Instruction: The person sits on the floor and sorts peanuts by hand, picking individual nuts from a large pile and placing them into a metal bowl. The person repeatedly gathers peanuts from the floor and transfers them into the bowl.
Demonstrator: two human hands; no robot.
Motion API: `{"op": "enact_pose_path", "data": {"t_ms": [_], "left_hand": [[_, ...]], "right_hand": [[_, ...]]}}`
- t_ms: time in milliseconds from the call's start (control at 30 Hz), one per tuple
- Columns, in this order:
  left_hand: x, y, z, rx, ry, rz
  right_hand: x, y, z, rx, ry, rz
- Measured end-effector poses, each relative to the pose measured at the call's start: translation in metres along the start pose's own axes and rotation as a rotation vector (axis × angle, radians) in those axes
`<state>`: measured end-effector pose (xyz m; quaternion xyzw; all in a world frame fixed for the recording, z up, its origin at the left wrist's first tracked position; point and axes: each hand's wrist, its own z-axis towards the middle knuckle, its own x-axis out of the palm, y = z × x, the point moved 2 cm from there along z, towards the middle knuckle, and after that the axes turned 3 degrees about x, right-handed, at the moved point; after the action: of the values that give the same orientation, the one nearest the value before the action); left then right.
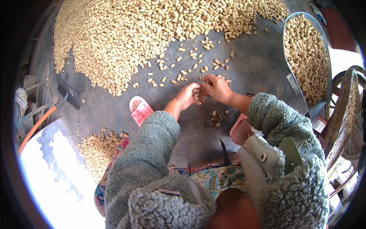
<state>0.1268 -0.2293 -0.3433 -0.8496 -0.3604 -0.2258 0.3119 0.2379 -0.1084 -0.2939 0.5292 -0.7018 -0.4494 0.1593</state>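
My left hand (pixel 187 96) is curled around a few unshelled peanuts (pixel 196 94), which show between its fingers. Close against it, my right hand (pixel 219 88) has its thumb and fingers pinched together at the left fingertips. Whatever lies in that pinch is hidden. Just beyond both hands, loose peanuts (pixel 183 72) are scattered over the dark floor (pixel 251 57). A large heap of peanuts (pixel 126 34) spreads across the far side and far left.
At the right stands a metal scoop-shaped container (pixel 288 68) full of peanuts. Dark debris (pixel 218 117) lies between my pink slippers (pixel 142 110). A smaller peanut pile (pixel 100 150) sits lower left, near an orange-handled shovel (pixel 42 121). A wooden wheel-like frame (pixel 340 118) stands far right.
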Motion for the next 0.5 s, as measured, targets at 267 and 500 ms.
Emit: {"op": "enact_pose_path", "data": {"t_ms": [267,500], "left_hand": [[0.021,0.005,0.002,0.037,0.201,-0.397],[-0.101,-0.043,-0.09,-0.509,0.192,0.641]], "right_hand": [[0.008,0.05,-0.024,-0.51,-0.021,-0.191],[-0.043,0.018,0.028,-0.369,-0.306,-0.476]]}}
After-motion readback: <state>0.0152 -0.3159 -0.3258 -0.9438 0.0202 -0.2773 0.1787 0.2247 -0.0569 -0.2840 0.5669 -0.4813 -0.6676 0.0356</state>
